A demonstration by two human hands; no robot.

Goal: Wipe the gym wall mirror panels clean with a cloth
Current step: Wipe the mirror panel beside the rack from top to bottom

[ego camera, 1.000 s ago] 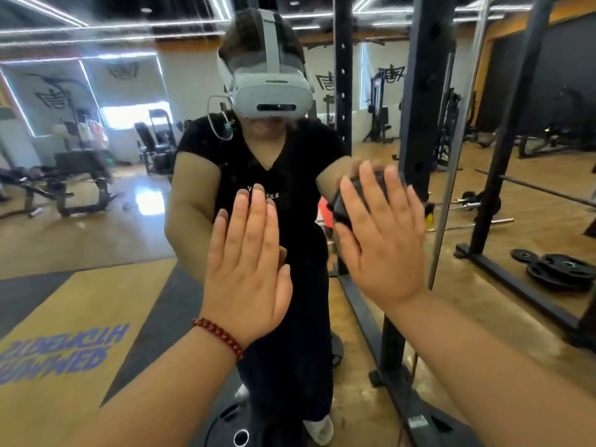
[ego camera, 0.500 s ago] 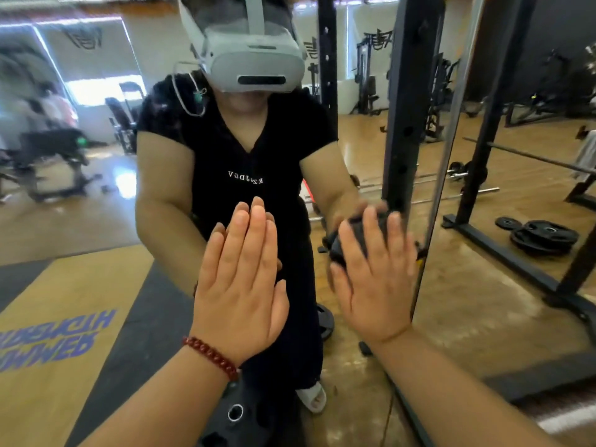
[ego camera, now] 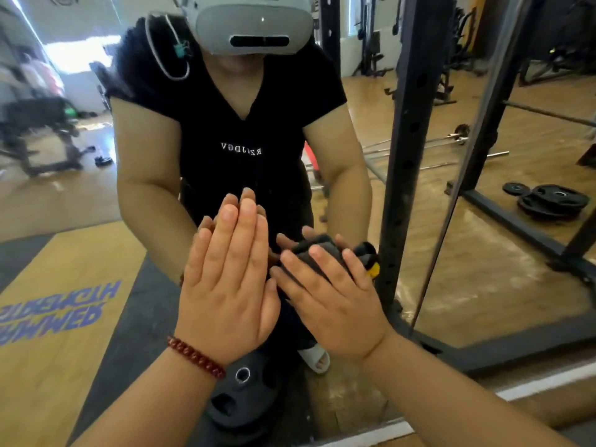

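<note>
The right hand (ego camera: 325,295) presses a dark cloth (ego camera: 317,253) flat against the mirror (ego camera: 503,253) to wipe it; the left hand (ego camera: 229,279), fingers straight and together, braces alongside.

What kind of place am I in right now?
Almost certainly a gym: a wall mirror reflects a black squat rack, weight plates on the wood floor, and barbells.

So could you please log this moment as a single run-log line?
left hand: flat on mirror | right hand: pressing dark cloth to mirror | area: lower panel, beside seam
</note>
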